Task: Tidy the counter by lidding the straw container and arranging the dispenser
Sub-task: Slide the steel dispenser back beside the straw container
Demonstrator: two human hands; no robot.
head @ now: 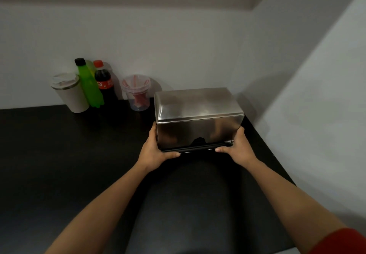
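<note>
Holding the steel dispenser (198, 119) from both sides, the person has the left hand (156, 150) on its left lower corner and the right hand (237, 148) on its right lower corner, with each thumb lying along the dark bottom edge at the front. Both grips are closed on the dispenser, I think so that it can be slid or turned as one heavy piece without tipping. The dispenser stands on the black desk (59, 154) near the right wall, a little turned compared with the desk edge, so it seems the arranging step is now in progress. The straw container (137, 95), a clear cup with red straws inside, stands just to the left behind the dispenser, close to the back wall. A clear lid appears to sit on it already, though the picture is too soft to be sure it is pressed down. Further left, a cola bottle (104, 83), a green bottle (89, 83) and a white tumbler (69, 93) stand together against the wall, probably to leave the front of the desk free.
</note>
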